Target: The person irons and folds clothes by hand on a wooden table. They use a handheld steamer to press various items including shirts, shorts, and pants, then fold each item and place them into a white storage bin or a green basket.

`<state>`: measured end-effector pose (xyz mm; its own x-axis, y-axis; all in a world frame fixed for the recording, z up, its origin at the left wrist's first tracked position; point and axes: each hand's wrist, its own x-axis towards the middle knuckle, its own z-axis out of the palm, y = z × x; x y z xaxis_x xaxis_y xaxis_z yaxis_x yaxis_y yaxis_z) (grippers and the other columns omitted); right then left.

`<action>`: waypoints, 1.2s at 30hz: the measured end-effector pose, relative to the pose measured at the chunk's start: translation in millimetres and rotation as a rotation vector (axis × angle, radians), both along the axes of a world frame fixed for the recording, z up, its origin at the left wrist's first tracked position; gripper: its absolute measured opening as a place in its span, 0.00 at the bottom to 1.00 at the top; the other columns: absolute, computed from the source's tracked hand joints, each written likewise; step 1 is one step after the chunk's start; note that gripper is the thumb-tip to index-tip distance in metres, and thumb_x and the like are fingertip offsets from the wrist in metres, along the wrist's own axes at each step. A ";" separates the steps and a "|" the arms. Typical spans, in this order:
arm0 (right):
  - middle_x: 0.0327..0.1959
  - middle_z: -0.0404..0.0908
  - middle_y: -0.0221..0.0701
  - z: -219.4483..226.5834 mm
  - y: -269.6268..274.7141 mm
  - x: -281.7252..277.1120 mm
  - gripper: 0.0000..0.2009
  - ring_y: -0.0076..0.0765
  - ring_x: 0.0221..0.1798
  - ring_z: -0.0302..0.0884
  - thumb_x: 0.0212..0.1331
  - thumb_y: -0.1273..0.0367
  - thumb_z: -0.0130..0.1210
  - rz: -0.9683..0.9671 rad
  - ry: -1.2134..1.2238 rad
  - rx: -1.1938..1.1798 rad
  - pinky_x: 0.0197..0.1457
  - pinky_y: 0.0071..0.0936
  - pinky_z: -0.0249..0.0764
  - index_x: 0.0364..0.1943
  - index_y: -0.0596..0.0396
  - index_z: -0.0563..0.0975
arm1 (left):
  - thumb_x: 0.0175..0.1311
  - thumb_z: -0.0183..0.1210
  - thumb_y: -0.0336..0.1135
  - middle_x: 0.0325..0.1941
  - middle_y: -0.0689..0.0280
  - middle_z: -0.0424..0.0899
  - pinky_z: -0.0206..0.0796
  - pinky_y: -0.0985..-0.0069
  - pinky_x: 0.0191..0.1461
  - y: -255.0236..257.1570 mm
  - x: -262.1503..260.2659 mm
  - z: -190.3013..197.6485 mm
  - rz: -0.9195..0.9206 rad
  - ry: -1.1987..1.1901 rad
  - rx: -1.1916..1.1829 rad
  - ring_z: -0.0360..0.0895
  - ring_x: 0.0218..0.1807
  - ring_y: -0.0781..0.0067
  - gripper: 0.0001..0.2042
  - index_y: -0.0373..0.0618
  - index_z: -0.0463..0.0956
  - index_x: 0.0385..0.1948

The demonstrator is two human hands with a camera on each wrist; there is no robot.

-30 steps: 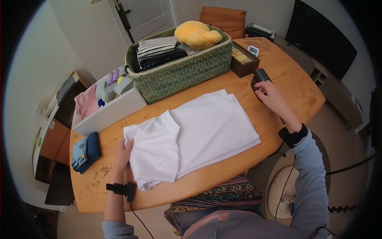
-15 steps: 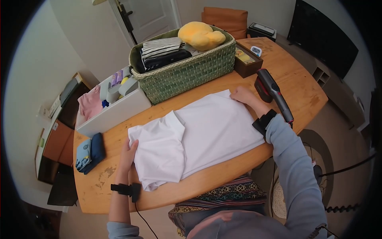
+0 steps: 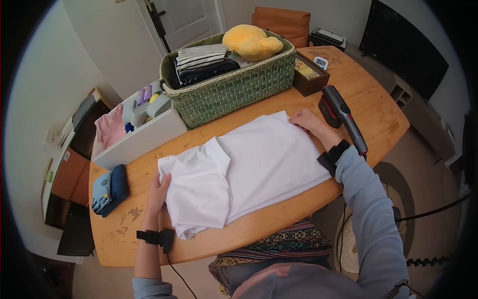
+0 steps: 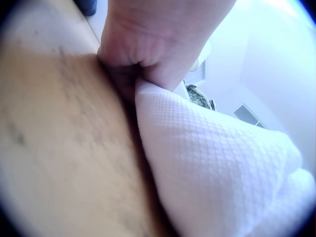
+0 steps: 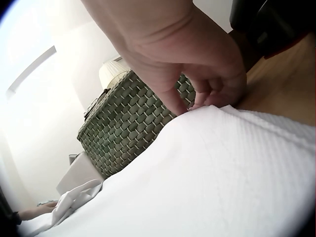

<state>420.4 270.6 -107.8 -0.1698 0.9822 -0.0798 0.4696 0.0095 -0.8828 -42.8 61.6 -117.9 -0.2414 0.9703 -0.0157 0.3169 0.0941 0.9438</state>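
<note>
A white garment (image 3: 271, 149) lies spread on the wooden table, its left part folded over on top in a wrinkled layer. My left hand (image 3: 160, 189) grips its left edge, thumb on top and the fingers partly hidden beneath; the left wrist view shows textured white cloth (image 4: 197, 158) running into that grip. At the far right corner, my right hand (image 3: 307, 121) pinches the cloth between thumb and fingers, close over the tabletop in the right wrist view. A black and red handheld garment steamer (image 3: 343, 114) lies just right of my right hand, untouched.
Behind the garment stands a green woven basket (image 3: 234, 92) with folded clothes and a yellow plush (image 3: 253, 44). Left of it is a white bin (image 3: 137, 144) of small items. Folded blue clothes (image 3: 110, 192) lie at the left, a brown box (image 3: 311, 82) at the back right.
My right hand has let go of the steamer, moved left and taken hold of the garment's far right corner. The left hand stays at the left edge.
</note>
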 end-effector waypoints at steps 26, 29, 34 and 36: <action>0.27 0.73 0.27 6.9 3.2 3.2 0.29 0.19 0.23 0.68 0.52 0.65 0.57 -0.164 0.040 -0.116 0.23 0.19 0.65 0.59 0.55 0.63 | 0.67 0.51 0.34 0.54 0.60 0.75 0.62 0.78 0.57 -0.7 3.8 3.1 0.007 -0.039 -0.007 0.71 0.53 0.74 0.19 0.35 0.66 0.56; 0.26 0.73 0.30 14.2 -5.8 2.4 0.33 0.22 0.23 0.70 0.52 0.62 0.58 -0.118 -0.252 -0.007 0.22 0.22 0.66 0.62 0.57 0.59 | 0.66 0.52 0.34 0.53 0.60 0.75 0.63 0.78 0.56 -0.5 1.7 1.1 0.018 -0.029 -0.004 0.71 0.53 0.73 0.19 0.36 0.66 0.56; 0.28 0.75 0.35 30.0 -22.2 4.4 0.37 0.28 0.25 0.74 0.51 0.60 0.59 0.025 -0.359 0.043 0.23 0.25 0.69 0.64 0.59 0.57 | 0.62 0.57 0.36 0.53 0.57 0.75 0.63 0.76 0.57 -7.1 13.0 18.5 0.006 -0.117 -0.031 0.72 0.53 0.71 0.24 0.36 0.63 0.57; 0.30 0.76 0.37 32.0 -26.3 6.6 0.36 0.30 0.27 0.76 0.51 0.62 0.58 0.135 -0.379 0.039 0.25 0.26 0.70 0.64 0.61 0.57 | 0.58 0.62 0.37 0.56 0.56 0.72 0.62 0.75 0.59 -10.4 8.8 16.7 0.022 -0.064 -0.082 0.70 0.56 0.69 0.31 0.36 0.58 0.61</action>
<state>427.0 244.3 -75.8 -0.2637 0.9565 -0.1246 0.7539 0.1238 -0.6453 -34.0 51.2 -101.3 -0.2583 0.9597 -0.1106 0.2531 0.1777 0.9510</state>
